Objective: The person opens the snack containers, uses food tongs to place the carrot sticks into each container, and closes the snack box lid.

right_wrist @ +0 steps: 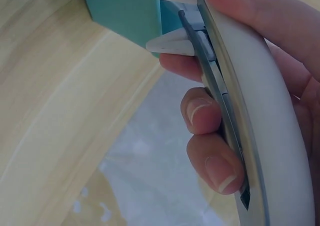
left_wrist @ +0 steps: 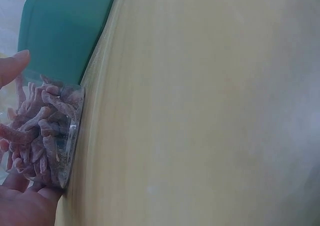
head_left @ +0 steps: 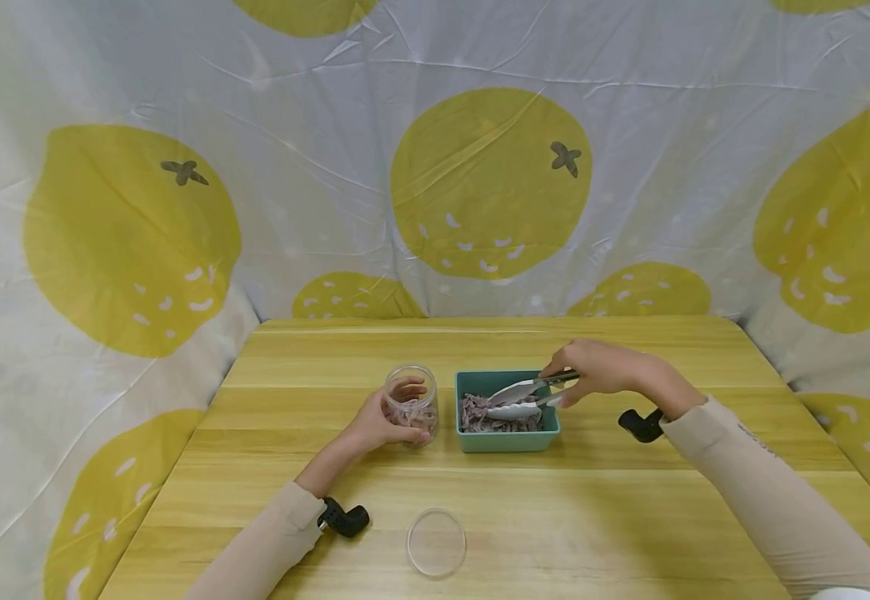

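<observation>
My left hand [head_left: 371, 423] grips a clear jar [head_left: 436, 410] standing on the table, thumb on the near side and fingers round the far side. Its mouth has no lid on it. Pale purplish dusted strips [left_wrist: 37, 131] fill its lower part in the left wrist view. Just right of the jar sits a teal rectangular box [head_left: 510, 445], with more such strips [head_left: 476, 417] inside. My right hand [head_left: 602, 367] holds metal tongs [right_wrist: 265, 111] with white handle covers and white tips. The tong tips [head_left: 510, 411] are spread slightly apart, down among the strips in the box.
A round clear lid [head_left: 437, 543] lies on the wooden table [head_left: 592, 533] in front of the jar. Behind and at both sides hangs a white cloth [head_left: 315, 167] printed with yellow lemons. A black wrist camera mount [head_left: 641, 426] juts out beside the right sleeve.
</observation>
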Demonstrator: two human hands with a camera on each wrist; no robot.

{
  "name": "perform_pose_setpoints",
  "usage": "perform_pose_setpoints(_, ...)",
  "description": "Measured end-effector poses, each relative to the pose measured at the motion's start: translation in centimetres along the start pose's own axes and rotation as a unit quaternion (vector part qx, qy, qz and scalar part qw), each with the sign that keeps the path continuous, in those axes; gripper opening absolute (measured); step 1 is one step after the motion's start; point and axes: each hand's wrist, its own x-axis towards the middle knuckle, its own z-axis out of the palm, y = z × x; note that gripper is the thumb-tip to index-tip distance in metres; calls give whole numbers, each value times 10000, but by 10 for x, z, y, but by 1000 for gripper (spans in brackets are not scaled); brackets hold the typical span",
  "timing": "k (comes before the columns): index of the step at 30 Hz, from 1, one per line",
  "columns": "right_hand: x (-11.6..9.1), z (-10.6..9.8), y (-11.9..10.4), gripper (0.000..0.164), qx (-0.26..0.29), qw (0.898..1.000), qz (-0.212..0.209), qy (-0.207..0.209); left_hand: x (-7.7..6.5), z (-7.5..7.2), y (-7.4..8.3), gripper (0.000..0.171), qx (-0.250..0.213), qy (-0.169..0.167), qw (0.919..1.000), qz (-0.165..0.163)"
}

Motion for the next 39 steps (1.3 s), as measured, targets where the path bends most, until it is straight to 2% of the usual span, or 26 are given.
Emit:
perform_pose_setpoints(7, 0, 1, 1, 55, -80, 9999, 100, -37, 1, 1, -2, 79, 151, -25, 9999, 45)
perform_pose_setpoints(15, 5, 1, -10, 61, -246, 9995, 60, -168, 1, 0, -3, 79, 141, -14, 9999, -2)
perform_pose_setpoints(28, 9, 4, -26, 55, -503, 9982, 264, -211, -1, 0, -1, 80, 35, 17, 10000, -20)
perform_pose_setpoints(39, 9, 4, -27, 50, -595, 9980, 83, -206, 0, 0, -1, 80, -16, 7, 10000, 26)
